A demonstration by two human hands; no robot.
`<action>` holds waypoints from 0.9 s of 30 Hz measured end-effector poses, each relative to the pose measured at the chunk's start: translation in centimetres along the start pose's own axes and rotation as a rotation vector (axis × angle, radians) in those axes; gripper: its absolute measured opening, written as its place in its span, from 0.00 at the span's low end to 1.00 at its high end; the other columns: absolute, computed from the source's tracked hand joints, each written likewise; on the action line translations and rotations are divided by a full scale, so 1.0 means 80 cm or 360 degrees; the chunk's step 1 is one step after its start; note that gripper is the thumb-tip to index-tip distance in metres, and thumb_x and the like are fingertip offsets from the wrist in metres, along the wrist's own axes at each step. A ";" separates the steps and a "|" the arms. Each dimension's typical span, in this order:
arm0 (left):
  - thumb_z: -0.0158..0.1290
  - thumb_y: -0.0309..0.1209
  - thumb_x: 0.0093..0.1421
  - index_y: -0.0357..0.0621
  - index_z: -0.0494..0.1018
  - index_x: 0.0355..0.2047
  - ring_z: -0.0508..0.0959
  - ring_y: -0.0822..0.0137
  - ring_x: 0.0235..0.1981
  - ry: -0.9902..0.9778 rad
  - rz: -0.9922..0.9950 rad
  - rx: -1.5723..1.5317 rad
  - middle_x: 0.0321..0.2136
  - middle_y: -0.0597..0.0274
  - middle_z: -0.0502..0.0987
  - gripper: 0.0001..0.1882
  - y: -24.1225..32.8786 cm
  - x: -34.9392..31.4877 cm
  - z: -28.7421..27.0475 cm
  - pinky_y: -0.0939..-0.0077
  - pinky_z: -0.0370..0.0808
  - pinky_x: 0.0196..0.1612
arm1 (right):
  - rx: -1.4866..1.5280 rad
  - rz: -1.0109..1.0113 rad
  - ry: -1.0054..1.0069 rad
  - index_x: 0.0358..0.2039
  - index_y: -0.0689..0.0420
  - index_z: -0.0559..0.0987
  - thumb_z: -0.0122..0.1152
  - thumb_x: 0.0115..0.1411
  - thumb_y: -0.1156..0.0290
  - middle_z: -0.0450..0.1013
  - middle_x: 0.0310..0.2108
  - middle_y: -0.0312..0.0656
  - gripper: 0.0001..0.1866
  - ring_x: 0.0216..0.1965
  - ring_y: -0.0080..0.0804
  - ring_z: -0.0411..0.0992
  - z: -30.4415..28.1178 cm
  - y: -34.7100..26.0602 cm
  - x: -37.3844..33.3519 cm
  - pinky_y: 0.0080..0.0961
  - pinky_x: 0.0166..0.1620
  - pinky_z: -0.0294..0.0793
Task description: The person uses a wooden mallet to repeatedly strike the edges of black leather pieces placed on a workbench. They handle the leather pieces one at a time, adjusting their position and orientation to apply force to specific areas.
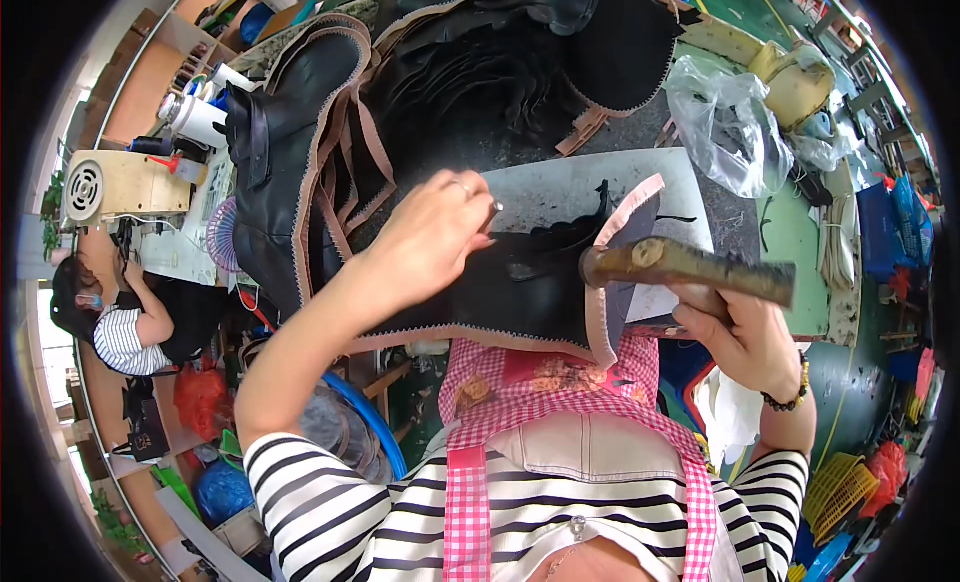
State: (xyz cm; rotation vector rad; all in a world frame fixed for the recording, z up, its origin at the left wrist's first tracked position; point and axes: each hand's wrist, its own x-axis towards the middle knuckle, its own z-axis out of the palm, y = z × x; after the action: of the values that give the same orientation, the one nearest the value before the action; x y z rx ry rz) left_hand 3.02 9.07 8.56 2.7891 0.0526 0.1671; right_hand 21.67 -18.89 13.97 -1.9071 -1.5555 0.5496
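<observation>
My right hand point(745, 344) is wrapped round the handle of a hammer point(715, 270), whose worn brown head lies sideways above the work. Beneath it a black leather-like piece point(520, 307) with a pinkish, zigzag-cut edge spreads along the near side of the table, its right end standing up. My left hand point(430, 227) hovers over this piece with fingers bent and pressed together; what they pinch, if anything, is too small to make out. Partly under the piece lies a pale grey slab point(570, 182).
More black pieces point(290, 152) with pinkish edges are heaped at the left, and a layered black stack point(480, 77) sits behind. A clear plastic bag point(730, 132) lies at the right beside a yellowish container point(797, 82). Another person point(135, 322) sits at the far left.
</observation>
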 end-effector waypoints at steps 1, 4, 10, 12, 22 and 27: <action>0.59 0.24 0.53 0.35 0.70 0.29 0.77 0.56 0.36 0.0133 -0.0115 -0.0127 0.35 0.53 0.74 0.08 0.024 -0.006 -0.018 0.66 0.73 0.41 | -0.0020 -0.0058 -0.0002 0.47 0.64 0.75 0.61 0.57 0.75 0.77 0.33 0.47 0.17 0.34 0.30 0.75 -0.005 -0.009 0.003 0.26 0.41 0.73; 0.55 0.22 0.60 0.35 0.70 0.31 0.79 0.71 0.29 0.0240 -0.0650 -0.1084 0.28 0.60 0.76 0.04 0.074 -0.029 -0.015 0.77 0.77 0.34 | 0.0117 -0.0092 0.0192 0.47 0.66 0.74 0.59 0.58 0.76 0.74 0.31 0.40 0.17 0.31 0.24 0.70 -0.017 -0.026 0.009 0.21 0.37 0.68; 0.52 0.24 0.64 0.35 0.70 0.35 0.80 0.72 0.30 0.0957 -0.1141 -0.1774 0.29 0.58 0.78 0.04 0.051 -0.052 0.127 0.81 0.79 0.35 | -0.0140 -0.0399 -0.0160 0.43 0.67 0.75 0.58 0.59 0.73 0.74 0.34 0.57 0.14 0.37 0.55 0.73 0.010 -0.015 0.067 0.36 0.42 0.74; 0.52 0.24 0.64 0.35 0.70 0.36 0.80 0.72 0.30 0.1036 -0.1136 -0.1845 0.30 0.57 0.79 0.04 0.057 -0.048 0.128 0.82 0.79 0.35 | -0.0249 -0.0080 -0.0429 0.37 0.64 0.72 0.58 0.59 0.70 0.71 0.20 0.52 0.11 0.23 0.54 0.72 0.047 0.015 0.059 0.41 0.27 0.71; 0.56 0.23 0.61 0.34 0.73 0.32 0.80 0.74 0.26 0.0939 -0.1143 -0.1553 0.26 0.61 0.79 0.03 0.058 -0.042 0.119 0.83 0.78 0.31 | -0.0228 -0.0042 -0.0495 0.49 0.59 0.69 0.56 0.60 0.69 0.71 0.20 0.52 0.18 0.23 0.54 0.72 0.072 0.033 0.063 0.42 0.27 0.70; 0.58 0.23 0.56 0.40 0.72 0.30 0.78 0.60 0.19 0.0907 -0.0883 -0.0936 0.19 0.56 0.75 0.05 0.059 -0.039 0.119 0.73 0.72 0.23 | 0.0105 -0.0474 0.0188 0.47 0.59 0.77 0.56 0.59 0.73 0.77 0.36 0.47 0.15 0.30 0.48 0.76 0.043 -0.013 0.077 0.32 0.33 0.75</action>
State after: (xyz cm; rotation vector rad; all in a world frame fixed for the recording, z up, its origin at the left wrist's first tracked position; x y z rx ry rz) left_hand 1.20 1.25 0.96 1.9756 0.7663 0.6956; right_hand 20.04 -12.13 12.58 -1.5906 -1.6818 0.3473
